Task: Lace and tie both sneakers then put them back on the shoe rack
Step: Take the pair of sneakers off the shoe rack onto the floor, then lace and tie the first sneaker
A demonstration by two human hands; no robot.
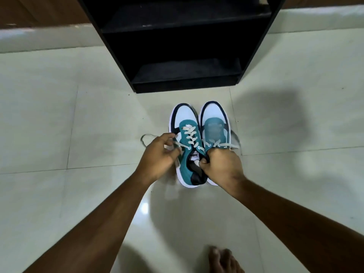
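Two teal, white and navy sneakers stand side by side on the floor, toes toward the black shoe rack. The left sneaker is laced with a cream lace. My left hand pinches the lace's left end, which loops out over the tiles. The right sneaker looks blurred and has loose lace ends across its top. My right hand is closed on the dark edge between the two shoes, beside the left sneaker's tongue; which shoe that edge belongs to is unclear.
The shoe rack's shelves hold nothing I can see. Pale glossy floor tiles surround the shoes. My bare toes show at the bottom edge. A wooden surface runs along the far left.
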